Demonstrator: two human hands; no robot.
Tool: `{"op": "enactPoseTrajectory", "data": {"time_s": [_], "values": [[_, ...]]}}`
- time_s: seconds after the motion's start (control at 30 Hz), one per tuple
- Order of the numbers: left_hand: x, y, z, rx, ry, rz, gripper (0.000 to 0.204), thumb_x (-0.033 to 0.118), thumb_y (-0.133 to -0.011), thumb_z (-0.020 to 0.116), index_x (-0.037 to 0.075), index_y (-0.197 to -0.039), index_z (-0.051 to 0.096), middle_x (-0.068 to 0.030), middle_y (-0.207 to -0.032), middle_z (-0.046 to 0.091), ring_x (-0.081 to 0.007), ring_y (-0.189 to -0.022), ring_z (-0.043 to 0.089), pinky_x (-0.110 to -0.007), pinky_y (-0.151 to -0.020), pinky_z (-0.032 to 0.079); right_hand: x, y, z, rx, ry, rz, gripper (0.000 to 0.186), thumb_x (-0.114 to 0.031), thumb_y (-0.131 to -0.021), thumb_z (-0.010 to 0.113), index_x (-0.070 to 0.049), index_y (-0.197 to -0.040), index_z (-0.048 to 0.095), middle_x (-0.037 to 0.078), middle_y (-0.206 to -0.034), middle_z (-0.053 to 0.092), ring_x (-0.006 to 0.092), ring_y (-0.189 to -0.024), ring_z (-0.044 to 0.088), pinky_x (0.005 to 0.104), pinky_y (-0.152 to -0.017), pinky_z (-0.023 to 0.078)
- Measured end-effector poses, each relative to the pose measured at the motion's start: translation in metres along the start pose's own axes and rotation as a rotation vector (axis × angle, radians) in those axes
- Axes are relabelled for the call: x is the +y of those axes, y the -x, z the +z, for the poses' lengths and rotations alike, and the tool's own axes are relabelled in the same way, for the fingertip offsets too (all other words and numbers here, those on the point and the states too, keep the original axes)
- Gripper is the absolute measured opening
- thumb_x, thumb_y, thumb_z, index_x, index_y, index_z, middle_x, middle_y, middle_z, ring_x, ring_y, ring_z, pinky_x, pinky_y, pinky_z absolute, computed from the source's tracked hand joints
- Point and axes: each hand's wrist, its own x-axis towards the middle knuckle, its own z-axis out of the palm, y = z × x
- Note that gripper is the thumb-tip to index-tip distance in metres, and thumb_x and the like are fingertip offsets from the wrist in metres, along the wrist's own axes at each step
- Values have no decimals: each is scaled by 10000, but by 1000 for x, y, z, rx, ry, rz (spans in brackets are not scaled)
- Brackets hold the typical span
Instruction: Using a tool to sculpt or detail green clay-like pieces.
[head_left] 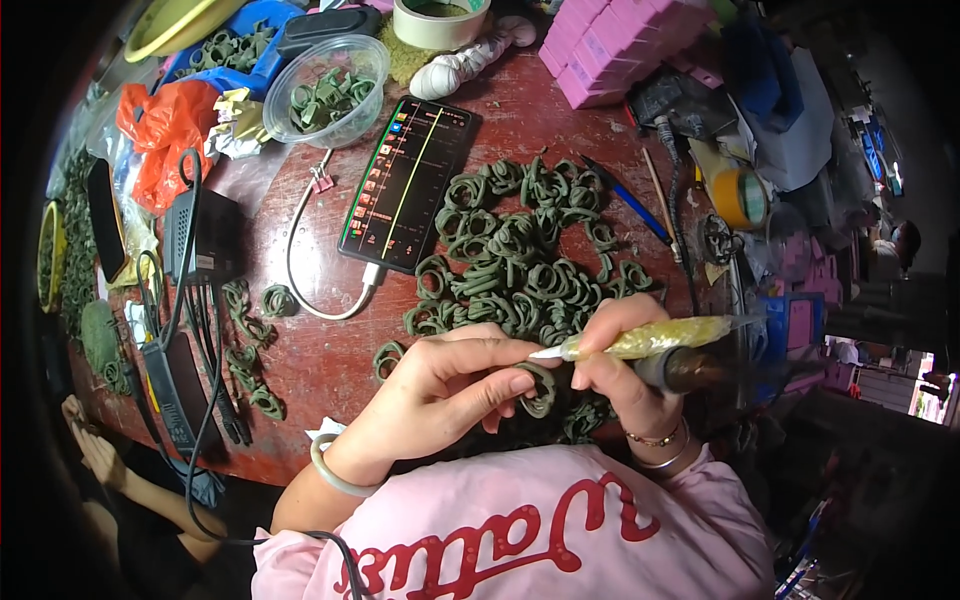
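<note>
My left hand [435, 390] pinches a dark green ring [540, 392] between thumb and fingers, above the table's near edge. My right hand [632, 368] is closed around a slim, see-through squeeze bag [655, 338] with yellowish filling. The bag's white tip points left and sits at the ring's upper edge, by my left fingertips; whether it touches the ring I cannot tell. Just beyond both hands lies a heap of similar green rings [515, 250]. One loose ring [388, 360] rests beside my left hand.
Left of the heap lies a phone [408, 185] with a white cable [295, 265]. A plastic tub [325, 90] of green pieces stands behind it. Pink blocks [610, 50] are stacked far right, near a blue-handled tool [635, 205]. Dark boxes with cords [205, 235] stand left.
</note>
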Motion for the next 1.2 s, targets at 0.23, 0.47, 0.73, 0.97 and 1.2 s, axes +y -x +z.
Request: {"op": "enactPoseTrajectory", "data": {"time_s": [0.23, 0.47, 0.73, 0.97, 1.2], "values": [[0, -2, -3, -16, 27, -15, 237, 54, -954, 607, -4, -1175, 670, -36, -902, 590, -70, -697, 599, -199, -561, 505, -1, 0, 0, -10, 40, 26, 127, 7, -913, 603, 9, -1028, 551, 65, -939, 589, 94, -720, 597, 233, -654, 504], [-1, -2, -11, 230, 223, 75, 204, 69, -962, 606, -11, -1145, 644, -52, -985, 656, -84, -772, 617, -223, -632, 529, 2, -1, -7, 164, 10, -59, 173, 14, -916, 597, 40, -1074, 532, 100, -978, 591, 122, -736, 636, 242, -678, 532], [1, -1, -15, 295, 346, 103, 216, 72, -958, 612, -11, -1156, 633, -71, -1005, 656, -116, -806, 627, -235, -639, 533, 2, 0, -7, 182, 123, -87, 183, 20, -911, 602, 51, -1078, 536, 115, -1009, 601, 132, -741, 648, 250, -685, 555], [-2, -2, -14, 285, 264, 112, 200, 47, -948, 619, -14, -1137, 640, -69, -1012, 647, -108, -821, 622, -235, -644, 538, 0, -1, -7, 107, 287, -122, 182, -7, -855, 707, 16, -1021, 636, 108, -949, 684, 165, -778, 663, 274, -700, 533], [-3, -4, -8, 269, 87, 181, 179, -1, -927, 626, -29, -1102, 656, -72, -1020, 590, -110, -819, 621, -224, -648, 551, -2, -7, 0, 40, 257, -143, 223, 31, -806, 745, -3, -1011, 663, 114, -915, 703, 173, -757, 664, 274, -651, 508]]}}
